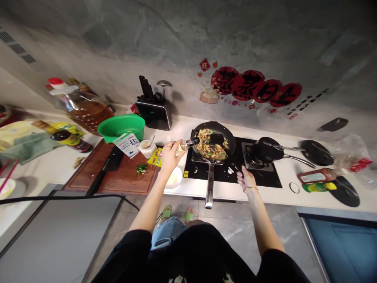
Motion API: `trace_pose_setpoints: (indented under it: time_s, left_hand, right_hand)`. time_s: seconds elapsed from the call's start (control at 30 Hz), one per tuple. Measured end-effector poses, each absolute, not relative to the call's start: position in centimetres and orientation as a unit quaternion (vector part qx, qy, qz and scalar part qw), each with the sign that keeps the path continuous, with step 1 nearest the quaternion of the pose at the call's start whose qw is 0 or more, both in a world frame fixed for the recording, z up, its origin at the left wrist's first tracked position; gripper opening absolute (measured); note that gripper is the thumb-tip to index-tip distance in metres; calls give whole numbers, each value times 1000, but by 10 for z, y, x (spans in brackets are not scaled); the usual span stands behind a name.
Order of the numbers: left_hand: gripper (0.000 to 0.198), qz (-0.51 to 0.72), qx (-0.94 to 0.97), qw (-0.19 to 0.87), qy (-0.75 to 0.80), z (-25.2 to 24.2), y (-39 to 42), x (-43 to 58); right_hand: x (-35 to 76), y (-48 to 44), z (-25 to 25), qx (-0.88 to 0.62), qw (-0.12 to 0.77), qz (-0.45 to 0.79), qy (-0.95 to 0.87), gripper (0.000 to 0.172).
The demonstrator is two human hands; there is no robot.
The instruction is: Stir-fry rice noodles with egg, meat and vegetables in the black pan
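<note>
My left hand [171, 156] is wrapped round a small clear glass bottle [183, 146]. The bottle is tilted, its dark neck over the left rim of the black frying pan [228, 133]. Shredded food with green pieces [212, 150] lies in the pan, which sits on the left burner, its metal handle [209, 186] pointing towards me. My right hand [246, 179] is held at the front of the black cooktop [203, 173], right of that handle and apart from it. Its fingers are curled, with a small dark thing by the fingertips that I cannot make out.
A black saucepan [263, 149] stands on the right burner. Left are a cutting board [118, 182] with a cleaver [110, 161] and chopped greens [141, 168], a green basin [120, 127], a white jar [147, 149] and a knife block [154, 114]. Sauce bottles [316, 175] lie right.
</note>
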State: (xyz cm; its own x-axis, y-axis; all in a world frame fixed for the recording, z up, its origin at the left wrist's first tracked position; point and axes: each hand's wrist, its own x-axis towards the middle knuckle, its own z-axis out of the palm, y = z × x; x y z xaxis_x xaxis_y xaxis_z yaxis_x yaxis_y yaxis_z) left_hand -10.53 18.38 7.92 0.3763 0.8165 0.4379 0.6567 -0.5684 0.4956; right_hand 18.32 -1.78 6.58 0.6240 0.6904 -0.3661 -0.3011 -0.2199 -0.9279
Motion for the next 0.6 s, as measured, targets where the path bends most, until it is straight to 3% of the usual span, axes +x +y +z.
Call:
trace_pose_setpoints:
  time_s: [0.23, 0.6]
  left_hand:
    - [45, 272, 858, 75, 429, 90, 203, -86]
    - [42, 208, 896, 39, 391, 93, 218, -64]
  right_hand:
    - [155, -60, 77, -604, 612, 496, -125, 40]
    - [146, -84, 103, -603, 613, 495, -125, 38]
